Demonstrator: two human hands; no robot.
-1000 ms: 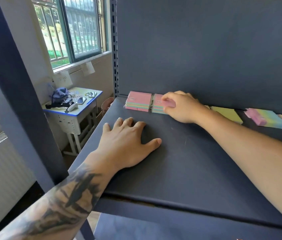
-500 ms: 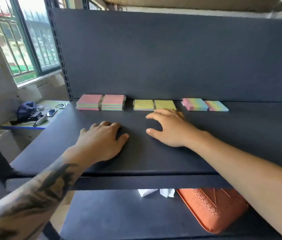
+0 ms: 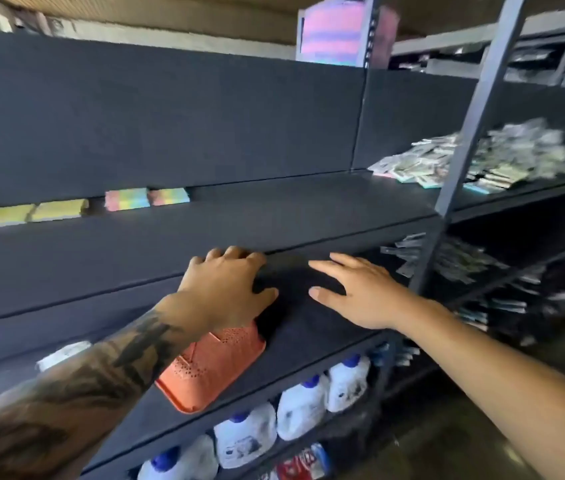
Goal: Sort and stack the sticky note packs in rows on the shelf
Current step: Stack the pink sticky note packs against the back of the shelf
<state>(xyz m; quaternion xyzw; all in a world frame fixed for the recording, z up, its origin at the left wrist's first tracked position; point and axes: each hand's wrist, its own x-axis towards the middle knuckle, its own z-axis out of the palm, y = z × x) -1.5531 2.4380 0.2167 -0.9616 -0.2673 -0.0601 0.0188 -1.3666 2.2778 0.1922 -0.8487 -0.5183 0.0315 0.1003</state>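
Nothing is held: the left hand [image 3: 229,289] is rested on the shelf [image 3: 309,209] edge, the right hand [image 3: 354,292] spread flat. The loose pile of packs [image 3: 447,161] is seen at right of the frame, nearer the right hand; sorted packs [image 3: 125,199] are lined at upper left.

Four sticky note stacks show along the back of the dark shelf [image 3: 274,216]: two yellow stacks [image 3: 0,216] [image 3: 59,210] and two rainbow-striped stacks [image 3: 126,199] [image 3: 169,196]. One orange perforated tray [image 3: 210,368] lies on the shelf below. At least five white jugs with blue caps [image 3: 303,407] stand lower still, and the heap of loose packs [image 3: 447,161] at right is too blurred to count.
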